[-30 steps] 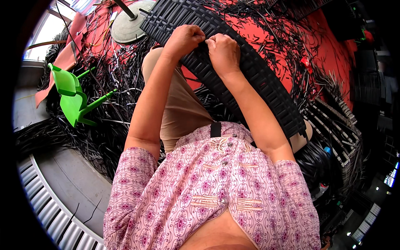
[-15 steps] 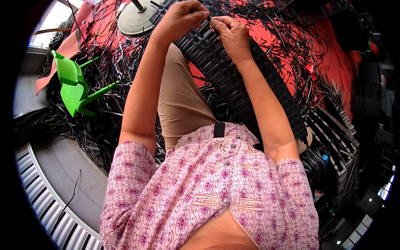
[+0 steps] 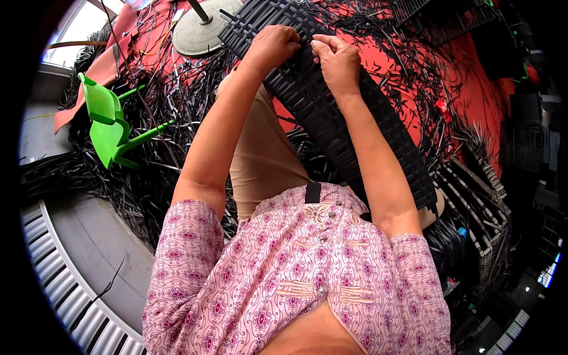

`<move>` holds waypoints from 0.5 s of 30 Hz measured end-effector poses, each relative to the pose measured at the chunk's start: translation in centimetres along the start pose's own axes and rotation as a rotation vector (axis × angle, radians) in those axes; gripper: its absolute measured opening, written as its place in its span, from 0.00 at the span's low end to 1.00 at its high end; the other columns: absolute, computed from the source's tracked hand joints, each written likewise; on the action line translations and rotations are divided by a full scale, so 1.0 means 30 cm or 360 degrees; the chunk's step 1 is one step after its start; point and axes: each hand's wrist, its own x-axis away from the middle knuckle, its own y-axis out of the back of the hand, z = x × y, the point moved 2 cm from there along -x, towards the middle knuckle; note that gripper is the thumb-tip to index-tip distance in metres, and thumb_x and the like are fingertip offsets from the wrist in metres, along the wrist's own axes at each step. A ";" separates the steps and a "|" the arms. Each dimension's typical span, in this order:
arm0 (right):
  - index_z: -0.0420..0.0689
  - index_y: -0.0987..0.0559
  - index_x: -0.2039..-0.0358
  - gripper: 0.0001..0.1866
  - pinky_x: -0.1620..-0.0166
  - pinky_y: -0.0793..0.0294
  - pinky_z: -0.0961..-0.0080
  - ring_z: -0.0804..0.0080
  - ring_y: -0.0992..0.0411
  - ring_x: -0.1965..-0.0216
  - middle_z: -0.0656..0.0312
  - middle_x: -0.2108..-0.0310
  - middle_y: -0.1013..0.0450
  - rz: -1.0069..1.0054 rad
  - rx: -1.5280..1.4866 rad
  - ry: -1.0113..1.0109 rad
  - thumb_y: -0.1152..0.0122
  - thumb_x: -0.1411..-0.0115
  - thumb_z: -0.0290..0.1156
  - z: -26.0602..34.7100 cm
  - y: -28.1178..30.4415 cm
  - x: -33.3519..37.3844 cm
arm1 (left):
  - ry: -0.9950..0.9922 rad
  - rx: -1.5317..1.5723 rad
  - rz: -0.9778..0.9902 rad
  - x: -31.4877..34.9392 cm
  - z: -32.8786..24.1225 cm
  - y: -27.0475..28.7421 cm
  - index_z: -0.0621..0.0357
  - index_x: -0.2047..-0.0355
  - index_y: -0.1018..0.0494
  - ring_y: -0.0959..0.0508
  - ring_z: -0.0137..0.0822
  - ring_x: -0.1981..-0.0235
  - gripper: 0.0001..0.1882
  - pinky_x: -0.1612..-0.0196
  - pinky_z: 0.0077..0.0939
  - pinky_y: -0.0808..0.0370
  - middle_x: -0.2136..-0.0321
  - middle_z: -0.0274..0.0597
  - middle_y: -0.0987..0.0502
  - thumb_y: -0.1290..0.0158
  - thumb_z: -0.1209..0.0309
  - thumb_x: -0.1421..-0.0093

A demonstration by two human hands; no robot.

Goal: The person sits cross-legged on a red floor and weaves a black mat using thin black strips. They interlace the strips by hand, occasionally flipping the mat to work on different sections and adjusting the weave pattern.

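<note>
A long black panel woven from flat strips lies slantwise over my lap, its far end reaching past my knee. Over its upper part is my left hand, closed, with the fingertips curled away from view. My right hand is just to the right of it, thumb and forefinger pinched together above the weave. The fingertips of the two hands are a short gap apart. Whatever thin piece either hand may grip is too small or too hidden to make out.
Loose black strips cover much of the red floor. Left stands a green plastic chair-like thing; a round grey base with a pole stands beyond. A worn woven frame is at right, a slatted metal piece at lower left.
Both hands have come nearer to me along the panel, the left one also shifting right. The gap between their fingertips has widened. The whole view has shifted slightly.
</note>
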 end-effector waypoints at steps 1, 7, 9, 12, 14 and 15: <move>0.37 0.14 0.62 0.10 0.65 0.20 0.74 0.71 0.20 0.72 0.56 0.72 0.18 -0.0017 0.0141 0.0047 0.34 0.40 0.30 -0.021 -0.006 -0.005 | -0.0007 0.0031 -0.0008 0.004 0.007 -0.001 0.55 0.64 0.16 0.18 0.52 0.60 0.12 0.54 0.45 0.23 0.66 0.51 0.17 0.42 0.65 0.45; 0.43 0.13 0.67 0.10 0.57 0.20 0.58 0.50 0.19 0.65 0.49 0.69 0.18 0.0070 0.0863 0.0205 0.39 0.42 0.33 0.049 -0.027 -0.010 | 0.0108 0.0280 0.0093 0.007 0.002 0.000 0.60 0.62 0.17 0.19 0.55 0.58 0.13 0.51 0.45 0.23 0.64 0.56 0.18 0.50 0.69 0.40; 0.44 0.13 0.67 0.10 0.56 0.20 0.57 0.49 0.19 0.64 0.49 0.68 0.18 0.0046 0.1002 0.0209 0.40 0.41 0.33 0.046 -0.039 -0.013 | 0.0078 0.0336 0.0093 0.006 0.012 -0.004 0.64 0.60 0.19 0.18 0.45 0.67 0.12 0.60 0.38 0.22 0.68 0.54 0.18 0.48 0.71 0.39; 0.45 0.13 0.66 0.10 0.55 0.21 0.55 0.48 0.19 0.62 0.49 0.67 0.18 0.0074 0.1166 0.0197 0.40 0.40 0.34 0.053 -0.058 -0.013 | 0.0066 0.0405 0.0112 0.010 0.021 -0.007 0.66 0.57 0.20 0.17 0.39 0.71 0.13 0.64 0.34 0.22 0.69 0.52 0.18 0.47 0.73 0.39; 0.45 0.13 0.65 0.11 0.55 0.21 0.55 0.48 0.19 0.62 0.49 0.66 0.18 0.0096 0.1216 0.0175 0.39 0.39 0.35 0.059 -0.073 -0.017 | 0.0010 0.0383 0.0120 0.004 0.027 0.001 0.66 0.57 0.20 0.18 0.38 0.71 0.13 0.64 0.33 0.22 0.69 0.51 0.17 0.47 0.74 0.39; 0.45 0.14 0.66 0.10 0.57 0.21 0.55 0.50 0.19 0.62 0.50 0.67 0.18 0.0071 0.1204 0.0212 0.39 0.38 0.36 0.061 -0.075 -0.011 | 0.0023 0.0405 0.0174 0.003 0.026 0.005 0.66 0.56 0.20 0.19 0.34 0.73 0.13 0.66 0.30 0.22 0.71 0.46 0.18 0.47 0.73 0.37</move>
